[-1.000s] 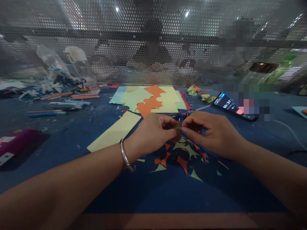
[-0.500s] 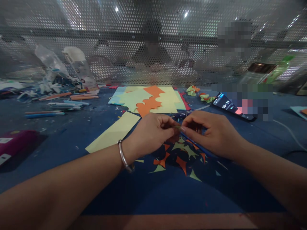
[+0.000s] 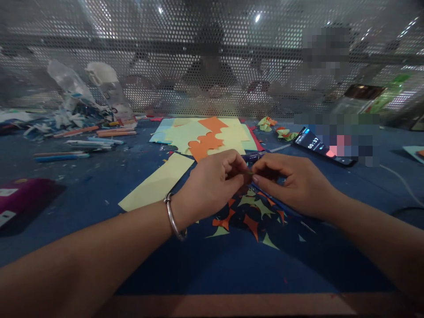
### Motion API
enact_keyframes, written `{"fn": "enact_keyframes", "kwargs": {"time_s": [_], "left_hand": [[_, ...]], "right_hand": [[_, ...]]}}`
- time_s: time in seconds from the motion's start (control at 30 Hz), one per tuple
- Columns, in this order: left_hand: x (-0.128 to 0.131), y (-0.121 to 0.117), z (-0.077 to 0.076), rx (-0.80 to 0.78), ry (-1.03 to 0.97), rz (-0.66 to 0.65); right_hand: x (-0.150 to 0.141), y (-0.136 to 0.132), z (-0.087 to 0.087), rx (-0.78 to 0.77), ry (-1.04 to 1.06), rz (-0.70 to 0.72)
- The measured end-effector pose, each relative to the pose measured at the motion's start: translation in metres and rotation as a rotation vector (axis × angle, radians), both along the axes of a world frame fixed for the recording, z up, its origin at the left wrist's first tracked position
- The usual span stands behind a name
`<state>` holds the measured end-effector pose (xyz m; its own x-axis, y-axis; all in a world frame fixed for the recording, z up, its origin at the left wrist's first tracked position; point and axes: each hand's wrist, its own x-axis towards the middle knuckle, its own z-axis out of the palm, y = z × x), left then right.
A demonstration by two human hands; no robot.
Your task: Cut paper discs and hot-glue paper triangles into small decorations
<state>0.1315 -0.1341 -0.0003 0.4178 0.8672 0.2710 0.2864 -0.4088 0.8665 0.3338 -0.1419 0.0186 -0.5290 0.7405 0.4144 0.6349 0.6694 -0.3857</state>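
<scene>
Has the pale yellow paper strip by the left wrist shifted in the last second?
No. The pale yellow paper strip shows no visible shift in any direction, judged against the scalloped orange paper just beyond it.

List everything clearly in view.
Small piece: one, greenish, centre
Paper scraps: many, orange and green, centre
Paper strip: one, yellow, left
Paper stack: one, multicoloured, back centre
Phone: one, black, right
Crumpled papers: two, green and orange, back right
Sticks: several, orange and blue, left
Folded bits: many, whitish, far left
Bottle: one, whitish, back left
Case: one, magenta, left edge
Jar: one, brown lid, back right
Mesh screen: one, grey, back
Table: one, blue, underneath
Bracelet: one, silver, left wrist
Left hand, right hand: two, bare, centre
</scene>
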Motion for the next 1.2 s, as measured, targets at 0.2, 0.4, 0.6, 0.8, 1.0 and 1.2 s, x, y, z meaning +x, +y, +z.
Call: {"fn": "enact_keyframes", "kwargs": {"time_s": [0.2, 0.4, 0.6, 0.8, 1.0, 1.2], "left_hand": [[0.0, -0.006, 0.004, 0.11, 0.141, 0.06], [0.0, -0.003, 0.003, 0.037, 0.088, 0.015], [-0.002, -0.002, 0.007, -0.099, 0.138, -0.005], [-0.005, 0.002, 0.006, -0.185, 0.194, -0.076], [-0.002, -0.002, 0.01, 0.067, 0.362, 0.043], [0.001, -0.008, 0.014, 0.223, 0.496, 0.069]], "right_hand": [[-0.003, -0.002, 0.002, -0.017, 0.003, -0.039], [-0.002, 0.0, 0.0, -0.06, 0.02, -0.063], [0.0, 0.001, -0.001, -0.118, 0.024, -0.05], [-0.001, 0.001, 0.001, -0.22, 0.034, -0.044], [-0.003, -0.001, 0.002, -0.274, 0.049, -0.015], [-0.005, -0.004, 0.0, -0.246, 0.043, 0.014]]}}
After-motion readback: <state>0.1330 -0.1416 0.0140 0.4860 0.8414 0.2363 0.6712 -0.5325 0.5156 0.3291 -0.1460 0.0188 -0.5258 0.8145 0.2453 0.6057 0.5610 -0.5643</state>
